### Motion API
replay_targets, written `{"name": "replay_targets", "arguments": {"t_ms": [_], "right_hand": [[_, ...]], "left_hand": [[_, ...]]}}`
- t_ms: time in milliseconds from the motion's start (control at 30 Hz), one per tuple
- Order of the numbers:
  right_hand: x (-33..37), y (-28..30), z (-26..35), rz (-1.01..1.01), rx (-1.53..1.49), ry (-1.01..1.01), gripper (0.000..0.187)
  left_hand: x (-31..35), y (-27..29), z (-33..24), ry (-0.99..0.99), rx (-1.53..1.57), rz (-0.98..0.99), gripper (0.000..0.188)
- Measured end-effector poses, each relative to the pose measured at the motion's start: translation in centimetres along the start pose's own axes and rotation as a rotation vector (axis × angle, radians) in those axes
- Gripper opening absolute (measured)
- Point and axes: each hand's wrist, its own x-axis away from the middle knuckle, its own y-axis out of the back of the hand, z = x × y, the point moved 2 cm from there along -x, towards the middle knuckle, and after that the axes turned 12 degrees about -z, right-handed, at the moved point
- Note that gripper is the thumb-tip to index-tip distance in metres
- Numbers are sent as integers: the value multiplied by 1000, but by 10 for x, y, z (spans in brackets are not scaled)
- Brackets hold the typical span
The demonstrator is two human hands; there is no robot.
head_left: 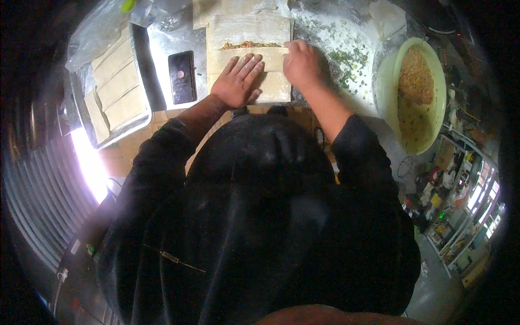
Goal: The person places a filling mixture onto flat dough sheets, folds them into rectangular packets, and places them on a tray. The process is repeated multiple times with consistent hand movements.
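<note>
Flat on a pale, floury dough sheet (276, 84) lies my left hand (238, 80), its fingers stretched out and apart. My right hand (303, 64) is closed at the sheet's right edge, with thumb and fingers pinching the dough beside the filling. A strip of chopped reddish-brown filling (249, 45) runs across the sheet just beyond my left fingertips. The dough's near part reaches up to this strip, and a further flat dough layer (244, 30) extends beyond it. My right fingertips are partly hidden by the hand.
To the left, a metal tray (149, 115) holds several stacked dough pieces (116, 76) beside plastic wrap (89, 40). A dark phone (182, 77) lies between tray and dough. At right, a pale green tub (443, 95) holds filling (416, 76). Flour and chopped greens (346, 59) cover the table nearby.
</note>
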Motion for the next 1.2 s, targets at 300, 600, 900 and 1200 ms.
{"name": "replay_targets", "arguments": {"t_ms": [300, 600, 900, 1200], "right_hand": [[40, -13, 31, 88, 27, 453, 77], [32, -13, 31, 164, 43, 402, 82], [31, -14, 31, 183, 29, 422, 81], [24, -14, 16, 83, -15, 334, 85]], "left_hand": [[-8, -5, 18, -84, -29, 15, 87], [-12, 5, 30, -1, -82, 9, 82], [-12, 8, 41, 7, -81, -53, 82], [-13, 5, 46, 47, -95, -95, 82]]}}
